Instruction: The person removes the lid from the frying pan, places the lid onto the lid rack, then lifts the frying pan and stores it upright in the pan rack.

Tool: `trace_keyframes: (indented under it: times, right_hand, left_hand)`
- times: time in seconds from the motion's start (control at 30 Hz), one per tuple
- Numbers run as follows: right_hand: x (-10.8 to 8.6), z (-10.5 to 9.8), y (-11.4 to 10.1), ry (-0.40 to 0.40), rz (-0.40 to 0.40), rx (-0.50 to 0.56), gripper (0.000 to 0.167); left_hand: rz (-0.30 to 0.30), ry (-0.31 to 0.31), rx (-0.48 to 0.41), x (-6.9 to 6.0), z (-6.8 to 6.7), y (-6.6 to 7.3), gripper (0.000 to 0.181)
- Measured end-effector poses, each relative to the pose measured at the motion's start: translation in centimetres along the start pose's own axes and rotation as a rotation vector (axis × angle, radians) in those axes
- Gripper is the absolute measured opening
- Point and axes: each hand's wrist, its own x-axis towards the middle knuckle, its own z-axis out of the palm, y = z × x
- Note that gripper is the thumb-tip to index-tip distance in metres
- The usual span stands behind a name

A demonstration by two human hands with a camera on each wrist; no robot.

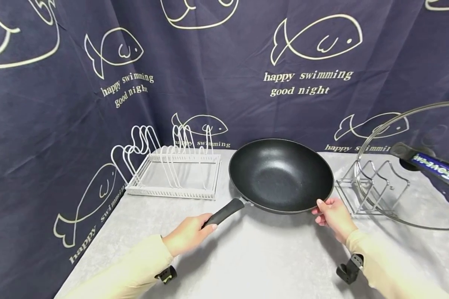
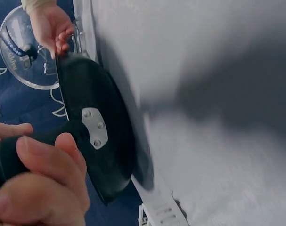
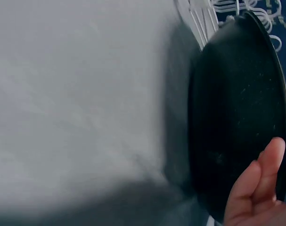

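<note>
Cookware in hand is one black pan (image 1: 280,178), at the centre of the frame, gripped by two hands. The left hand (image 1: 190,234), lower left of centre, curls thumb and fingers around the pan's one handle (image 1: 224,211); the right hand (image 1: 334,218), right of centre, pinches the rim, thumb on top and fingers below. One white rack (image 1: 172,192) sits at middle left on the grey counter (image 1: 269,261). At middle right, one metal rack (image 1: 363,213) holds one upright glass lid (image 1: 434,166), cut off by the frame's right edge.
</note>
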Motion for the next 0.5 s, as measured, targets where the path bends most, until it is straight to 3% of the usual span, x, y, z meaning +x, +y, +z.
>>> trace_keyframes:
  times: [0.07, 0.23, 0.5]
  right_hand:
    - [0.0, 0.4, -0.2, 0.005, 0.015, 0.024, 0.012]
    - [-0.4, 1.5, -0.4, 0.026, 0.031, 0.055, 0.037]
    - [0.9, 1.6, -0.7, 0.06, -0.031, 0.056, 0.033]
  left_hand:
    - [0.017, 0.004, -0.007, 0.1, 0.4, 0.0, 0.011]
    - [0.04, 0.012, -0.018, 0.2, 1.0, 0.7, 0.018]
    - [0.016, -0.021, -0.122, 0.4, 2.1, 2.1, 0.034]
